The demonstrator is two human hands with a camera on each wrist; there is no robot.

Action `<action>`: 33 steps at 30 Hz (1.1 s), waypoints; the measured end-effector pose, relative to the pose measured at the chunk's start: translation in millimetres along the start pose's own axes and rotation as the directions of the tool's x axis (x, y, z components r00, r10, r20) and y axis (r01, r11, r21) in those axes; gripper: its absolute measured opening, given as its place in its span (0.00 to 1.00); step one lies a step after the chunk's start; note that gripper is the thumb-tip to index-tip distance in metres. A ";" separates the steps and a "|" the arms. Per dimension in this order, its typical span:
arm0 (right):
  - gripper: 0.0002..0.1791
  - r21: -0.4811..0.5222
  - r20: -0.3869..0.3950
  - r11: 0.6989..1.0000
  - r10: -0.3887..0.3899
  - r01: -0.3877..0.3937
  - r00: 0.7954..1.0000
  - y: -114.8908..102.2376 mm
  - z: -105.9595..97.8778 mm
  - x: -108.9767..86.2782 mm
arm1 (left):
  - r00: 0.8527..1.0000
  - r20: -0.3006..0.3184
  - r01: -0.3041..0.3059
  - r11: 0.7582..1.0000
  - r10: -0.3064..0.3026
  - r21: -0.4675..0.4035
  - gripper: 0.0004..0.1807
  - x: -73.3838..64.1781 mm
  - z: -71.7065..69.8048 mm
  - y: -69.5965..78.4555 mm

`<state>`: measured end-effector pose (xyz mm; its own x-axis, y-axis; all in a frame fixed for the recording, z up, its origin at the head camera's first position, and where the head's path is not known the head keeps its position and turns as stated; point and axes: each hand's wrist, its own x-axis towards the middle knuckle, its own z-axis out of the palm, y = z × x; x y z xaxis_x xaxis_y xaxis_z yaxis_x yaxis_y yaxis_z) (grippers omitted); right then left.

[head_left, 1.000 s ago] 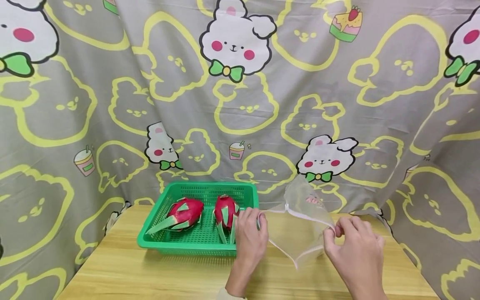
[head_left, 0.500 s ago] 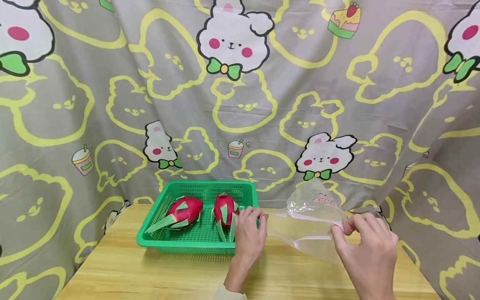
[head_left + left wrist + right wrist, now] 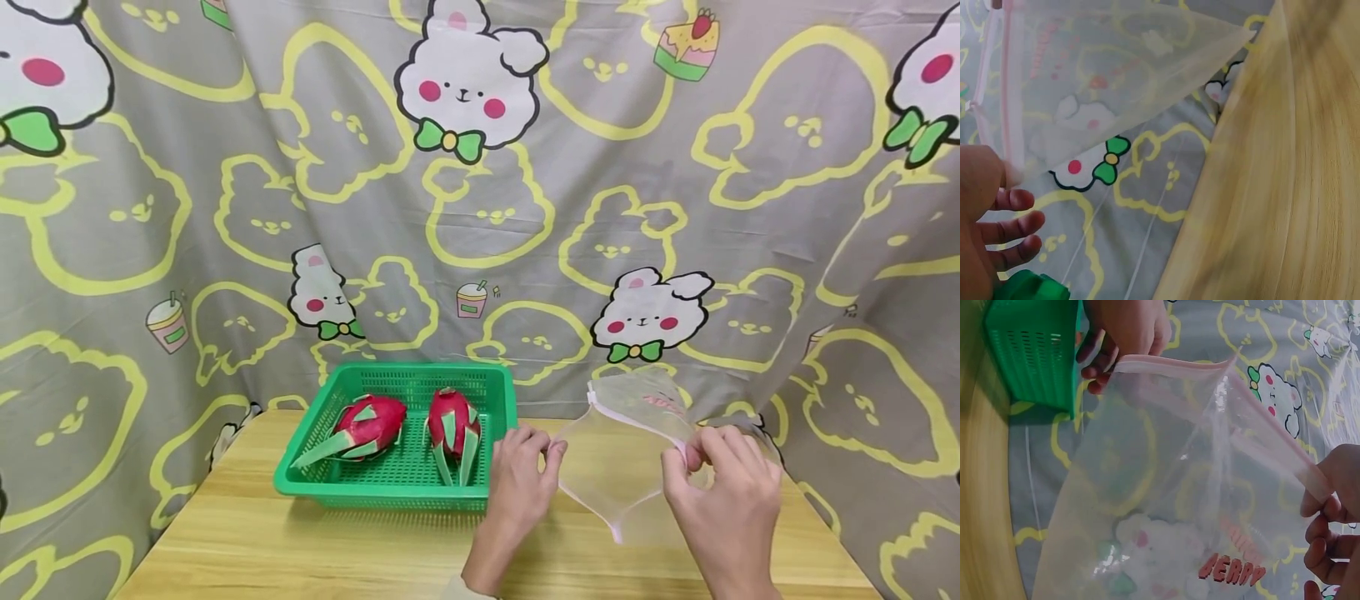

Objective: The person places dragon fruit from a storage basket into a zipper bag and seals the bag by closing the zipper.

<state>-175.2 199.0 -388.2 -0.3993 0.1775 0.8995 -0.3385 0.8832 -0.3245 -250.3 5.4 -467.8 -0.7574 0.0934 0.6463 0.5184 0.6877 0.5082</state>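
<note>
Both hands hold a clear zip bag by opposite sides of its pink-edged mouth, which gapes in a diamond shape. My left hand pinches the left side between thumb and fingers, beside the basket. On the right side, my right hand pinches the rim with finger and thumb. Red lettering reading "BERRY" shows on the bag in the right wrist view, and nothing is visible inside it. Two red dragon fruits, one on the left and one on the right, lie in a green basket.
A light wooden table carries the basket at its back left. Behind it hangs a grey curtain printed with rabbits and yellow outlines, which also surrounds both sides.
The bag's mouth narrowed half a second ago and now gapes wide again. My left hand has shifted right, away from the right dragon fruit. Fruits and basket stay put.
</note>
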 end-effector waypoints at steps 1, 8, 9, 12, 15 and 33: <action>0.07 0.001 -0.020 1.000 -0.008 0.008 1.000 0.9 2.0 0.0 | 1.000 0.007 -0.002 1.000 0.002 0.001 0.19 -0.3 0.5 0.6; 0.09 -0.055 -0.037 0.998 -0.044 0.042 0.998 6.2 9.8 -1.9 | 0.999 0.017 -0.036 0.999 0.036 -0.003 0.17 -0.1 2.0 2.5; 0.11 -0.077 -0.020 0.996 -0.048 0.046 0.999 6.5 9.8 -2.3 | 0.999 0.008 -0.039 0.999 0.039 -0.005 0.16 0.2 1.8 2.2; 0.15 -0.135 0.041 0.989 -0.053 0.058 0.998 6.9 9.3 -3.3 | 0.999 -0.031 -0.030 0.999 0.030 -0.013 0.15 1.8 0.5 0.2; 0.17 -0.157 0.087 0.985 -0.052 0.066 0.995 6.5 9.7 -4.8 | 0.997 -0.078 -0.017 1.000 0.016 -0.015 0.15 3.7 -1.4 -3.0; 0.17 -0.202 0.205 0.979 0.008 0.034 0.979 1.6 12.4 -13.3 | 0.994 -0.101 0.043 0.999 -0.042 0.000 0.17 5.4 -6.8 -10.2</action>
<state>-181.0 192.6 -404.3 -0.5684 0.0922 0.8176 -0.1725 0.9583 -0.2280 -257.0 -6.0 -465.6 -0.7347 -0.0091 0.6784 0.4858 0.6909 0.5354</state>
